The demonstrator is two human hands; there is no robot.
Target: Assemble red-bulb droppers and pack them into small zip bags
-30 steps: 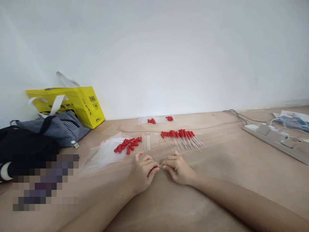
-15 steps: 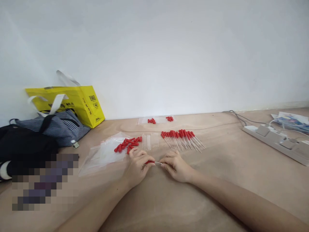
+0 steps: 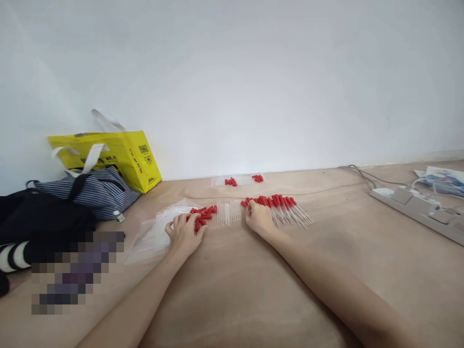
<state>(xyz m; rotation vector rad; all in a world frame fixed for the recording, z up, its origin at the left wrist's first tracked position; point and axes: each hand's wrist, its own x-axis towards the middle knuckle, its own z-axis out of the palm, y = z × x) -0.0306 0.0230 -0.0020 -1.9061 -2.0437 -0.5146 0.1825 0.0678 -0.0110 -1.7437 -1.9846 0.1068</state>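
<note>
My left hand (image 3: 186, 233) is over the loose red rubber bulbs (image 3: 208, 210), fingers spread and bent, the tips touching or just above the pile. At the left end of a row of red-topped droppers (image 3: 286, 205), my right hand (image 3: 259, 217) is closed on a dropper (image 3: 243, 204); its red bulb shows past the fingers and the rest is hidden. Between the hands lies a group of clear thin tubes (image 3: 227, 213), side by side on the table.
Clear zip bags (image 3: 148, 239) lie left of the bulbs. Farther back, another bag (image 3: 217, 181) has small red bulbs (image 3: 231, 181) on it. A yellow bag (image 3: 141, 164) and a striped bag (image 3: 105, 193) stand left; a power strip (image 3: 416, 208) sits right.
My hands have parted from the dropper they held together. The left moved left to the bulb pile, and the right carried the dropper forward to the row's left end.
</note>
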